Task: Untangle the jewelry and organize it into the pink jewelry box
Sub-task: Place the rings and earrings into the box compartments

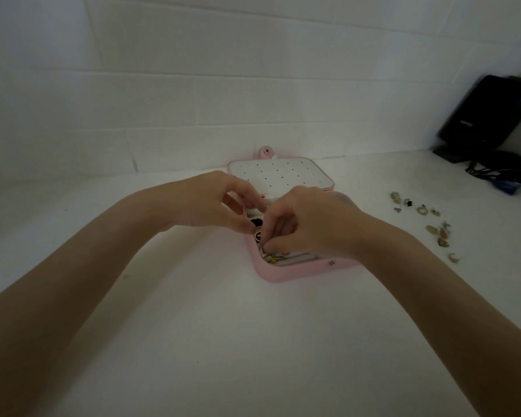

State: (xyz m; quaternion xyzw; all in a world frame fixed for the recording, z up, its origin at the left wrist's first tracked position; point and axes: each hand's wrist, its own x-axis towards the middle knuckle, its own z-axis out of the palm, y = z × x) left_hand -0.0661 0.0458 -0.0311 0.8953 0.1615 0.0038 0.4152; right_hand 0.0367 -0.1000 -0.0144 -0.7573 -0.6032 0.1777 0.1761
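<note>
Both hands work inside the box (271,273): right hand (307,227) pinches a tiny piece (unclear which), left hand (220,203) curled, grasp unclear. It could slip, retangling with jewelry (272,258) at 6 o'clock.

Two bare forearms and hands

The left hand (214,203) and right hand (307,224) seem to wear no rings or bracelets, though dim light blurs details; no sleeves show.

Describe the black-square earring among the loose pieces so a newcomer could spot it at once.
On the white table, right of the pink box, lies a scatter of loose jewelry. The earring sits in its far row, second from the left, the only piece with a black square.
</note>
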